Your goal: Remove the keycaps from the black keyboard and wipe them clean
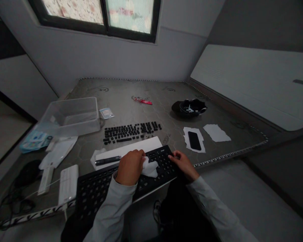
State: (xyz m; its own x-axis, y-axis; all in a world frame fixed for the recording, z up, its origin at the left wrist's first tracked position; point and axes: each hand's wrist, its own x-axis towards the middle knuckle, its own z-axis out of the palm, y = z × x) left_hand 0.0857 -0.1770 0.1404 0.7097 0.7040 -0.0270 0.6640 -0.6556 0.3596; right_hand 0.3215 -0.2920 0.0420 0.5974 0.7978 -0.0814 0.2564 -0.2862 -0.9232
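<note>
A black keyboard (97, 188) with its keycaps off lies tilted across my lap at the table's front edge. My left hand (131, 167) is closed on a crumpled white tissue (150, 168) and presses it against the keyboard, right of the middle. The thumb of my right hand (185, 165) rests on top of the keyboard's right end, with the fingers curled at its edge. Behind the keyboard, several loose black keycaps (126, 131) lie in rows on the table. A slim dark tool (108, 160), its kind unclear, rests on white paper (141, 147).
At the left stand a clear plastic bin (78, 117), a white power strip (68, 185) and tangled black cables (15, 201). A small packet (106, 113) and a red wrapper (143, 100) lie farther back. Rightward are a black cap (189, 109), a phone (194, 140) on paper and another paper piece (216, 132).
</note>
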